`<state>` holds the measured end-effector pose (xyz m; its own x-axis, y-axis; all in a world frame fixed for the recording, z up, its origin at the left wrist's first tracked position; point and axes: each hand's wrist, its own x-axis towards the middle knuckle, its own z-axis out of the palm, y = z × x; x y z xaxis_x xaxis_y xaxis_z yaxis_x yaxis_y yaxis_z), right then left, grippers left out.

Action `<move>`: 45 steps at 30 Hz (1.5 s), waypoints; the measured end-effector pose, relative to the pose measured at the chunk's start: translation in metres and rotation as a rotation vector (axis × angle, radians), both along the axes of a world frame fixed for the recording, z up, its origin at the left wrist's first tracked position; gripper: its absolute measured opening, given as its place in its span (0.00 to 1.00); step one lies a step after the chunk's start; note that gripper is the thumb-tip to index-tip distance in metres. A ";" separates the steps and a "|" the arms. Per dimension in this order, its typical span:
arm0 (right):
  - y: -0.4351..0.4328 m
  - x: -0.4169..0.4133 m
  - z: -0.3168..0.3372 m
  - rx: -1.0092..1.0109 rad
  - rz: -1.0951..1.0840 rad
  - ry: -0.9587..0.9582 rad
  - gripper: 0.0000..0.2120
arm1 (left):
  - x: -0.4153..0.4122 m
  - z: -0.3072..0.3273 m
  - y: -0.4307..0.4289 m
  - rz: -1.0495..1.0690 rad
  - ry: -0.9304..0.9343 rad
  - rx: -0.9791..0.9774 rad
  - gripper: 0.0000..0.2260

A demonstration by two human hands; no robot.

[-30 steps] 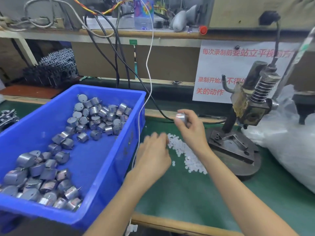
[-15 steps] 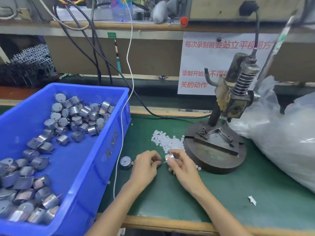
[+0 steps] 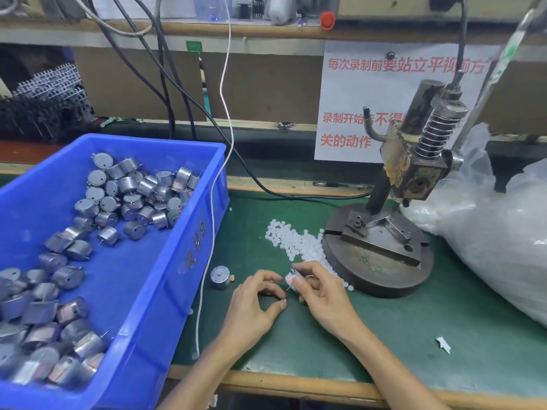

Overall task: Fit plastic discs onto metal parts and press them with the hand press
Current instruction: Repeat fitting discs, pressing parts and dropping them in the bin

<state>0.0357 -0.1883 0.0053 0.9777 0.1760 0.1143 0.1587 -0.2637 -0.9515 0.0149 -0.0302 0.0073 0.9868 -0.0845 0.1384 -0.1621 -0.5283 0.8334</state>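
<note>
Green mat [image 3: 414, 321] covers the bench. Right hand [image 3: 322, 294], lower centre of frame, pinches small silver cylindrical metal part [image 3: 291, 280] between thumb and fingers, a thin pin poking out lower left. Left hand [image 3: 254, 303] is just left of it, fingers curled, thumb and forefinger tips close together; may hold a disc, too small to tell. Pile of small white plastic discs [image 3: 299, 244] lies on the mat just above the hands, against the base of dark round-based metal hand press [image 3: 381, 261], centre right. Second silver metal part [image 3: 220, 277] sits alone left of the left hand. Blue plastic bin [image 3: 165, 261] at left holds many loose silver parts [image 3: 133, 196]. Clear plastic bag [image 3: 488, 232] at right edge.
</note>
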 end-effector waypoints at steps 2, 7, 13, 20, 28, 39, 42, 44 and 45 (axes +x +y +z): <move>0.000 -0.001 0.000 -0.022 0.017 0.003 0.07 | -0.002 -0.002 0.003 0.001 0.000 -0.026 0.18; -0.001 -0.003 -0.003 -0.055 0.063 -0.054 0.05 | -0.003 -0.005 0.003 0.018 -0.008 -0.037 0.23; 0.000 -0.003 -0.004 -0.153 0.089 -0.162 0.05 | -0.004 -0.006 0.002 -0.017 0.008 0.072 0.27; 0.000 -0.005 -0.007 -0.314 0.128 -0.360 0.09 | -0.005 -0.005 0.001 -0.017 -0.036 0.081 0.23; 0.002 -0.012 -0.002 -0.476 0.188 -0.515 0.12 | -0.006 -0.004 0.003 -0.038 -0.070 0.107 0.23; 0.003 -0.011 -0.004 -0.502 0.200 -0.598 0.09 | -0.006 -0.006 0.004 -0.055 -0.089 0.110 0.24; 0.002 -0.010 -0.007 -0.500 0.214 -0.611 0.09 | -0.006 -0.007 0.004 -0.058 -0.095 0.114 0.24; 0.002 -0.010 -0.008 -0.506 0.226 -0.603 0.09 | -0.006 -0.006 0.004 -0.062 -0.098 0.126 0.23; 0.001 -0.009 -0.010 -0.502 0.221 -0.580 0.09 | -0.006 -0.006 0.003 -0.062 -0.102 0.134 0.22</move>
<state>0.0266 -0.1870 -0.0044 0.7229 0.5244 0.4498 0.6909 -0.5430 -0.4773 0.0090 -0.0269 0.0012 0.9605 -0.1691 0.2212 -0.2781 -0.6198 0.7339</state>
